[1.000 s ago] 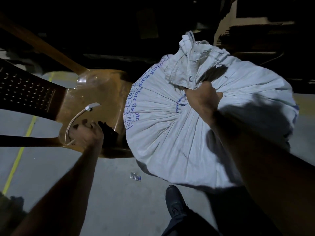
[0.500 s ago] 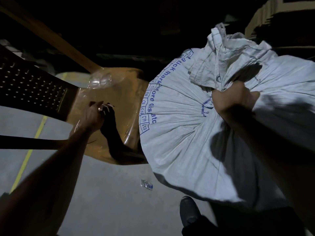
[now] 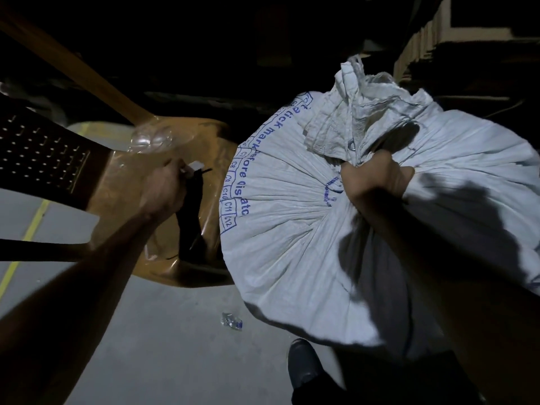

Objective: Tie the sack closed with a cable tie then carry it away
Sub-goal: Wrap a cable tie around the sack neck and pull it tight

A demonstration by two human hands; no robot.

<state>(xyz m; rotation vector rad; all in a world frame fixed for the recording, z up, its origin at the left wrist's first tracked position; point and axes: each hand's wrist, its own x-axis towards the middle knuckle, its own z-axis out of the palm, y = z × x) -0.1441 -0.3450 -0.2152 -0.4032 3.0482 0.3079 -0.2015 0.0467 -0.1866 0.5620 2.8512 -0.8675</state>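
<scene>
A full white woven sack [image 3: 292, 229] with blue print fills the right half of the view. My right hand [image 3: 377, 176] is clenched around its gathered neck, and the loose mouth fans out above my fist. My left hand [image 3: 166, 188] is over the seat of the brown plastic chair [image 3: 125, 176], its fingers closed on a pale cable tie [image 3: 194, 166]. The tie's white head sticks out past my fingertips. The rest of the tie is hidden in my hand.
The chair stands left of the sack, with a crumpled clear plastic piece [image 3: 152, 138] on its seat. A small plastic scrap [image 3: 232, 320] lies on the grey floor. My dark shoe [image 3: 304, 363] is below the sack. A yellow floor line [image 3: 26, 238] runs at the left.
My left hand went from the chair's front edge, where the tie looped out of it, further in over the seat and gathered the tie. The view shifted, so the sack sits further right.
</scene>
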